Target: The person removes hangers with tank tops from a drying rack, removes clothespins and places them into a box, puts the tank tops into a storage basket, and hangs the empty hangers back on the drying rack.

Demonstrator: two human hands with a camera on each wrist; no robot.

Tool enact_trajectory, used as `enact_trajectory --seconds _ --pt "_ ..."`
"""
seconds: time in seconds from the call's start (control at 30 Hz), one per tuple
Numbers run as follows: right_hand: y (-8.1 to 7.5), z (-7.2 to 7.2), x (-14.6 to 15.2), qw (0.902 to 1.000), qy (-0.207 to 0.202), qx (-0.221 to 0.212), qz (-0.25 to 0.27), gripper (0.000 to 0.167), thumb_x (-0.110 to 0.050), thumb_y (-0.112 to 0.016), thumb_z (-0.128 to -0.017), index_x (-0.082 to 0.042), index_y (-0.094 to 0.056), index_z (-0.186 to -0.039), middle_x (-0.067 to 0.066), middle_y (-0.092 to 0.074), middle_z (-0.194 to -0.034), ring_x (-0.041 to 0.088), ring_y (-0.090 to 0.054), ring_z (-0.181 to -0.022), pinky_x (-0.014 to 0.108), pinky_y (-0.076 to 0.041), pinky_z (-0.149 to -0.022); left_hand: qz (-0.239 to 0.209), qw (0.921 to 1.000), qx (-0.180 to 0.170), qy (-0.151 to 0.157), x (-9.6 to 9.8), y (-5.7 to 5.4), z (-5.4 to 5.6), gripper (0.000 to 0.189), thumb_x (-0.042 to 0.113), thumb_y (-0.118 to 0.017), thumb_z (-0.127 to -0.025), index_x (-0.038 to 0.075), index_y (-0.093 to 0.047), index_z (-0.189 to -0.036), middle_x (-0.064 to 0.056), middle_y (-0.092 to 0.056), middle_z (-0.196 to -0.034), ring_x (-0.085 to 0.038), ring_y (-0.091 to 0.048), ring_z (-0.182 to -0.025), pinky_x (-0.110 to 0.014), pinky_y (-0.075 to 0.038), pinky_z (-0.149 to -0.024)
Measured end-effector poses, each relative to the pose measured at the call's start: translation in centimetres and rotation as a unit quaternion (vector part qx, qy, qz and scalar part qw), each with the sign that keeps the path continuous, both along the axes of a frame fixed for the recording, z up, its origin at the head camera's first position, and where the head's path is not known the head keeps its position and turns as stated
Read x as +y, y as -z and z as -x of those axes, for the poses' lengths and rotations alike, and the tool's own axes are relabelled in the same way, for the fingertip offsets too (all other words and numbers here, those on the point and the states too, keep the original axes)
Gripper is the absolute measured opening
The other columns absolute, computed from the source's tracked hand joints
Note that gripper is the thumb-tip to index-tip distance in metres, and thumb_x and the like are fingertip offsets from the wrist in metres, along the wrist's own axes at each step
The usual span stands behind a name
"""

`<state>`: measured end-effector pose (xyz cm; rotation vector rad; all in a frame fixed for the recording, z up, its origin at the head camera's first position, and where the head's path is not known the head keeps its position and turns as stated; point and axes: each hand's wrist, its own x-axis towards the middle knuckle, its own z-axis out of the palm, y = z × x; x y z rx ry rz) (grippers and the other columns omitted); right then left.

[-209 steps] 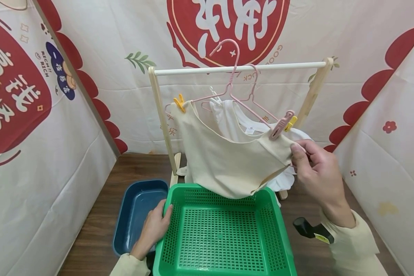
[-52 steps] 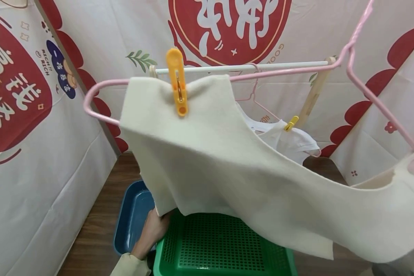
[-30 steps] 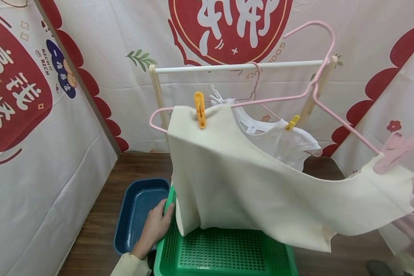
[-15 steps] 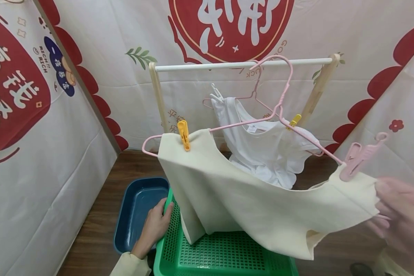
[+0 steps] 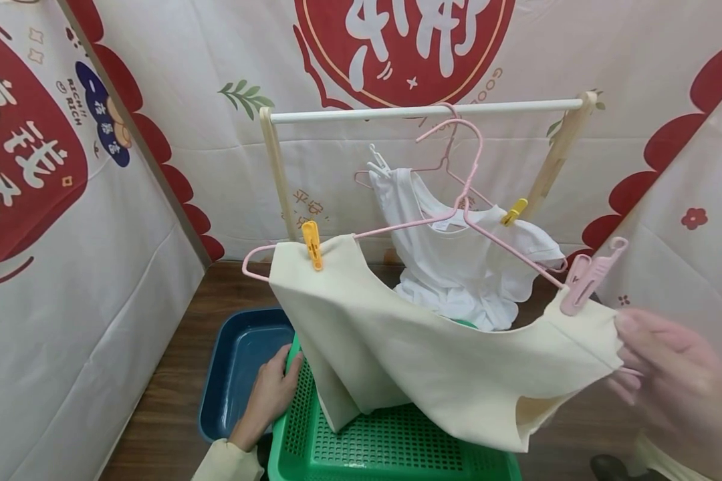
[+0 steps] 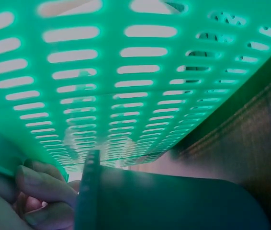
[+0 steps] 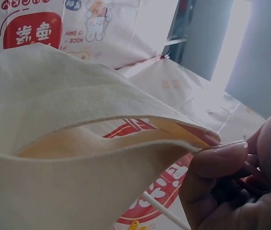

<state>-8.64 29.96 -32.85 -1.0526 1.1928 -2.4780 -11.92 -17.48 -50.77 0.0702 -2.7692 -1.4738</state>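
A cream sleeveless top [image 5: 433,361] hangs tilted on a pink clothes hanger [image 5: 470,177], fixed by an orange clothespin [image 5: 313,246] at its left shoulder and a pink clothespin [image 5: 588,277] at its right. My right hand [image 5: 680,374], slightly blurred, pinches the right shoulder edge and hanger end; the right wrist view shows thumb and finger on the cloth [image 7: 68,187]. The hanger's hook is free, in front of the rail. My left hand [image 5: 269,394] grips the left rim of a green basket [image 5: 385,444], its fingers partly visible in the left wrist view.
A wooden clothes rack [image 5: 553,160] with a white rail [image 5: 349,115] stands behind. A white T-shirt [image 5: 457,274] hangs there on another pink hanger, with a white clothespin [image 5: 379,164] and a yellow one [image 5: 514,212]. A blue basin [image 5: 241,361] sits left of the basket.
Seven seconds ago the top was nearer the rack; it then came close to the camera, high and right. Since then my right hand has carried it down and left. The left hand stays on the basket.
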Motion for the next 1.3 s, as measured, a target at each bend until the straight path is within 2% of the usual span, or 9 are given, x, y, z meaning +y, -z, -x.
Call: enact_trajectory --seconds 0.1,0.3,0.4,0.5,0.63,0.83,1.03,1.13,1.3 --pt "0.5 0.3 -0.2 1.0 -0.004 -0.002 0.007 0.055 0.008 0.006 -0.099 0.019 -0.047 -0.107 0.012 -0.031 -0.074 0.024 -0.028 -0.06 0.031 -0.02 -0.048 0.0 1.0 -0.001 0.001 0.0 0.0 0.0 0.024 0.033 -0.049 -0.105 0.015 -0.059 -0.119 0.002 -0.043 -0.063 -0.011 -0.042 -0.047 -0.027 -0.041 -0.048" --pt "1.2 0.5 -0.8 0.9993 0.035 -0.01 -0.01 0.054 0.01 0.001 -0.1 0.021 -0.05 -0.114 0.011 -0.034 -0.072 0.025 -0.03 -0.059 0.033 -0.021 -0.046 0.011 0.9999 -0.008 0.0 -0.1 0.0 0.0 0.027 0.03 -0.049 -0.105 0.015 -0.058 -0.127 0.001 -0.042 -0.063 -0.012 -0.044 -0.047 -0.028 -0.042 -0.049" --pt "1.5 0.7 -1.2 0.9993 0.036 -0.005 -0.012 0.053 0.011 0.0 -0.1 0.021 -0.05 -0.114 0.009 -0.031 -0.069 0.023 -0.029 -0.057 0.032 -0.02 -0.045 0.017 0.9998 -0.008 0.0 -0.1 0.0 0.1 0.021 0.026 -0.048 -0.106 0.015 -0.058 -0.121 0.001 -0.04 -0.062 -0.012 -0.042 -0.047 -0.027 -0.041 -0.049" --pt "1.7 1.1 -1.7 0.999 0.038 0.017 -0.017 0.051 0.014 0.0 -0.099 0.019 -0.05 -0.107 0.008 -0.029 -0.067 0.021 -0.028 -0.054 0.03 -0.02 -0.043 0.02 0.9998 -0.009 -0.001 -0.1 -0.1 0.2 0.016 0.024 -0.047 -0.106 0.015 -0.057 -0.114 0.002 -0.038 -0.061 -0.012 -0.041 -0.046 -0.027 -0.041 -0.048" --pt "2.2 1.6 -2.0 0.9967 0.05 0.05 -0.041 0.046 0.017 -0.002 -0.097 0.016 -0.048 -0.1 0.007 -0.028 -0.067 0.022 -0.03 -0.055 0.03 -0.022 -0.044 0.02 0.9998 -0.01 -0.002 -0.1 -0.2 0.2 0.015 0.025 -0.047 -0.106 0.016 -0.057 -0.113 0.002 -0.038 -0.061 -0.012 -0.041 -0.046 -0.027 -0.042 -0.048" --pt "2.9 1.9 -2.2 0.9889 0.102 0.038 -0.102 0.044 0.018 -0.009 -0.098 0.011 -0.052 -0.102 0.006 -0.031 -0.066 0.023 -0.032 -0.055 0.033 -0.023 -0.044 0.018 0.9997 -0.016 -0.003 -0.1 -0.4 0.3 0.019 0.027 -0.047 -0.106 0.014 -0.057 -0.116 0.001 -0.039 -0.062 -0.012 -0.045 -0.046 -0.027 -0.043 -0.047" --pt "3.8 2.6 -2.5 0.9858 0.111 0.045 -0.119 0.047 0.019 -0.009 -0.098 0.01 -0.054 -0.103 0.005 -0.027 -0.064 0.023 -0.031 -0.052 0.034 -0.022 -0.042 0.017 0.9996 -0.021 -0.001 0.0 -0.4 0.2 0.017 0.027 -0.047 -0.106 0.014 -0.057 -0.113 0.002 -0.039 -0.062 -0.012 -0.047 -0.045 -0.028 -0.043 -0.045" --pt "4.3 2.8 -2.6 0.9865 0.113 0.036 -0.113 0.046 0.018 -0.01 -0.099 0.009 -0.054 -0.103 0.006 -0.026 -0.064 0.024 -0.03 -0.052 0.034 -0.02 -0.042 0.02 0.9996 -0.018 -0.002 0.0 -0.3 0.1 0.019 0.026 -0.047 -0.106 0.014 -0.058 -0.117 0.001 -0.041 -0.063 -0.013 -0.048 -0.046 -0.027 -0.044 -0.046" --pt "5.2 3.2 -2.6 0.9874 0.109 0.027 -0.112 0.045 0.016 -0.01 -0.1 0.008 -0.054 -0.102 0.006 -0.026 -0.065 0.023 -0.03 -0.053 0.034 -0.02 -0.042 0.028 0.9995 -0.013 -0.006 0.0 -0.4 0.0 0.033 0.033 -0.047 -0.106 0.014 -0.057 -0.132 0.0 -0.047 -0.066 -0.013 -0.051 -0.05 -0.028 -0.045 -0.05"
